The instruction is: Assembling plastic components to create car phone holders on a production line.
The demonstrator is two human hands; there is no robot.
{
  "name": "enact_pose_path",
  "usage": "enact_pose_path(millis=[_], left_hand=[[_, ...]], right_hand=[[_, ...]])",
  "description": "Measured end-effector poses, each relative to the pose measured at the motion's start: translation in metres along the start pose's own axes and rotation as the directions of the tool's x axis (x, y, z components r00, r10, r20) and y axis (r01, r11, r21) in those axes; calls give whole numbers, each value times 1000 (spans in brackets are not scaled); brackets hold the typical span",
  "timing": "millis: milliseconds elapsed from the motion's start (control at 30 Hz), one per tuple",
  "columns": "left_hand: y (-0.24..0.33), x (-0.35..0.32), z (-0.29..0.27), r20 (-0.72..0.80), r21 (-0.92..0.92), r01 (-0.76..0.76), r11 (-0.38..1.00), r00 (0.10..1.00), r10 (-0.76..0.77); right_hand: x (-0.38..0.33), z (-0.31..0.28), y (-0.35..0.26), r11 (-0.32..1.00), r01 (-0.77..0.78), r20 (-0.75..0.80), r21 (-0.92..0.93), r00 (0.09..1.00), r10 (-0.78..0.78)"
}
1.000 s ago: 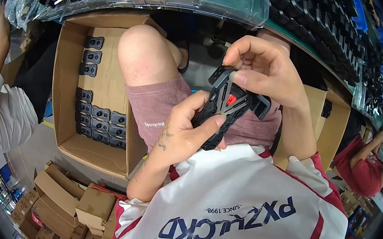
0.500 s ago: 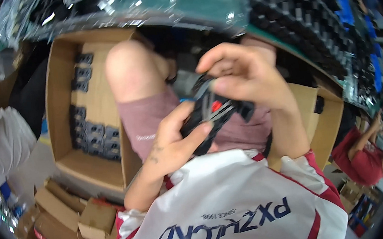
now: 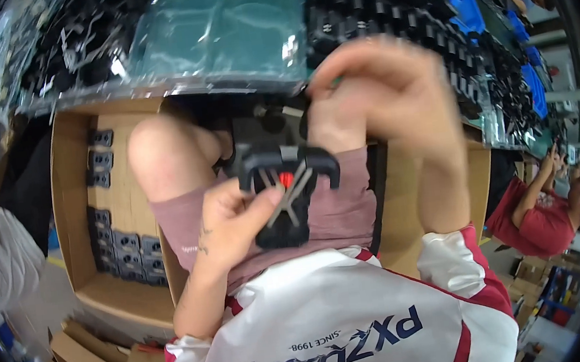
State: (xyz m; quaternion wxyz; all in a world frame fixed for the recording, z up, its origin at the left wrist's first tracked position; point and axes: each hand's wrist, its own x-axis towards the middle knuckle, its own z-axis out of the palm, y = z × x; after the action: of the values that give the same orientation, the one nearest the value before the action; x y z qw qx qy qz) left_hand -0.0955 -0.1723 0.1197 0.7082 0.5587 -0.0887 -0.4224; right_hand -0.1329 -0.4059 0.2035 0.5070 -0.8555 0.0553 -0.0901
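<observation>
My left hand (image 3: 233, 219) is closed on a black plastic phone holder (image 3: 283, 230), with the thumb pressed across its face. The holder has crossed metal strips, a red round piece in the middle and a wide bracket with arms at its far end. It is held above my lap, between my thighs. My right hand (image 3: 394, 90) is raised to the right, over my right knee near the table edge, apart from the holder. It is smeared by motion, and whether anything is between its fingers does not show.
At my left stands a cardboard box (image 3: 70, 227) with rows of dark plastic parts (image 3: 130, 249). Another box (image 3: 407, 203) is at my right. Ahead, the plastic-covered table (image 3: 223, 31) bears many black parts (image 3: 386, 20). Other people sit at both sides. Opened cartons (image 3: 92, 361) lie behind left.
My right hand has come off the holder and moved away to the right, toward the table. My left hand keeps the holder, which is now turned with its face and crossed strips showing.
</observation>
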Motion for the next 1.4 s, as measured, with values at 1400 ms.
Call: enact_pose_path(millis=[1400], left_hand=[[46,20,-27,-297,-291,-324,900,925,237]], right_hand=[[-43,92,30,748,638,-69,-182,751,-657]])
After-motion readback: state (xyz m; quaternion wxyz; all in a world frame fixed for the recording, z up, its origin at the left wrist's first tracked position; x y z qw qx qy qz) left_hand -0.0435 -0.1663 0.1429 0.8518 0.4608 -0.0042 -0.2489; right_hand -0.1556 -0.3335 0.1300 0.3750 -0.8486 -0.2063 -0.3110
